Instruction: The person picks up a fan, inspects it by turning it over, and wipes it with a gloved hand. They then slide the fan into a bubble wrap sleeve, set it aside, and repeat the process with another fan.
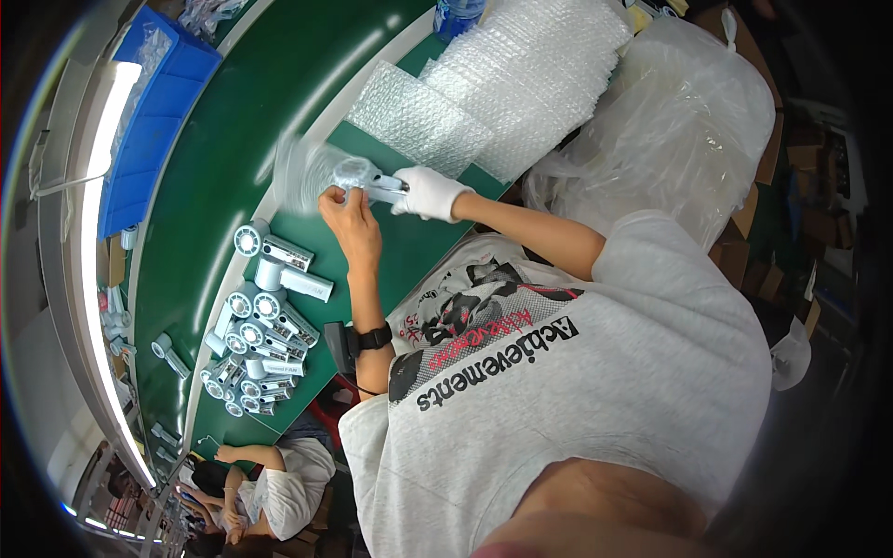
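A light blue-gray handheld fan (379, 183) is held btwn both hands, raised over the green work surface (405, 249), its round head toward our L and its handle toward our R. Our bare L hand (352, 223) is pinched on the round head, thumb & fingertips drawn in at its lower edge; our R hand (430, 193), in a white knit glove, is clamped around the handle end. Just L of the head we see a clear sheet (302, 172), badly blurred, so we can't tell if it's touching the fan. A dark wrist device (374, 338) is strapped on our L wrist, and we wear a lt. gray tee (605, 363) w/ a printed front. Nearby, on the L part of the same surface, a cluster of matching fans (265, 327) lies loosely heaped, some on their sides, heads mostly L. Farther L, apart from the heap, a lone fan (170, 355) lies on the outer green strip (237, 121). Beyond our hands are stacked bubble-wrap sheets (530, 79), w/ a blue-tinted bottle (458, 17) near the top edge; to their R bulges a big clear plastic bag (660, 139), cardboard boxes (819, 186) behind it. At upper L, a blue bin (153, 139) stands by a lit tube lamp (104, 270). Lower L, a co-worker (296, 484) in a pale top sits farther along the line, one arm at the surface; details there are too small to read.
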Available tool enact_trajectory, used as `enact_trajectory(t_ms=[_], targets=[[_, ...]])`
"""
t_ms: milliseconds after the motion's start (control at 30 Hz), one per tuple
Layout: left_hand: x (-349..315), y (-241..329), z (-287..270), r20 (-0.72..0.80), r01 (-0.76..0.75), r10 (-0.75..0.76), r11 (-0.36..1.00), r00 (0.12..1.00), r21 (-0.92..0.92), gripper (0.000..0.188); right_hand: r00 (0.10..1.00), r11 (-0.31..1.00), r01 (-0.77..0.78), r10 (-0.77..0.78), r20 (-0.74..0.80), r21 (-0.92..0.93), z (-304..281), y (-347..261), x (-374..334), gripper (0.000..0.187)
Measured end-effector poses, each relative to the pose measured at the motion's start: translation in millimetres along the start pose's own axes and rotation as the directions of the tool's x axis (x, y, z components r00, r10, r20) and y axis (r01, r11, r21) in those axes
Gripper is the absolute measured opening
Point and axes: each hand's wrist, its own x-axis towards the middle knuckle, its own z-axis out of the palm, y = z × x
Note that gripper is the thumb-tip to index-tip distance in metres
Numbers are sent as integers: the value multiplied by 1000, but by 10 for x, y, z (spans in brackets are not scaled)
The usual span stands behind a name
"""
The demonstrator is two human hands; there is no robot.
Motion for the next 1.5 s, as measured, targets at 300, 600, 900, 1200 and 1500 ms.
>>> enact_trajectory(t_ms=[300,600,900,1200,1500], targets=[[318,296,-119,-338,283,-381,909,860,-305,11,870,424,260,-493,-20,867,258,-856,1020,26],[-440,-280,-258,-536,852,-664,441,521,282,52,874,855,382,-457,-163,-352,354,-777,1106,40],[-188,-126,-220,-340,762,-683,556,646,332,47,856,842,515,-516,39,-160,877,-710,1423,51],[-915,59,135,-84,759,-774,632,627,-156,48,705,646,707,-675,215,-289,659,47,764,54],[-466,271,92,-46,503,-598,711,800,-491,64,659,676,724,-737,-154,-135,630,101,345,46]])
